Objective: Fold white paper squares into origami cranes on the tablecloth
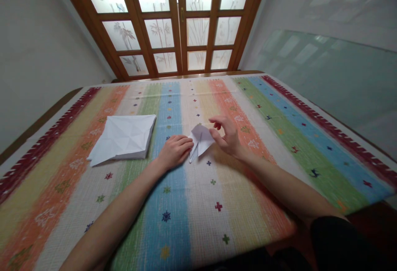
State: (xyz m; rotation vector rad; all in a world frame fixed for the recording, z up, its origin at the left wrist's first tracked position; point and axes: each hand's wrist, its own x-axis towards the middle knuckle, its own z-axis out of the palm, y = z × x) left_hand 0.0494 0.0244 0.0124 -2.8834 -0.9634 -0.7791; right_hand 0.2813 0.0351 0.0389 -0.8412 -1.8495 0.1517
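Observation:
A small folded white paper piece [201, 138] lies on the striped tablecloth [192, 205] near the middle of the table. My left hand [174, 151] rests on the cloth with fingers curled, its fingertips pressing the paper's left edge. My right hand [226, 132] is on the paper's right side, thumb pinching its right flap while the other fingers are curled above it. A stack of creased white paper sheets [124, 138] sits to the left of my left hand.
The table's wooden edge [40, 120] shows at the left and far side. A wooden-framed frosted glass door [176, 22] stands behind the table. A pale wall with a glass panel [325, 68] runs along the right side.

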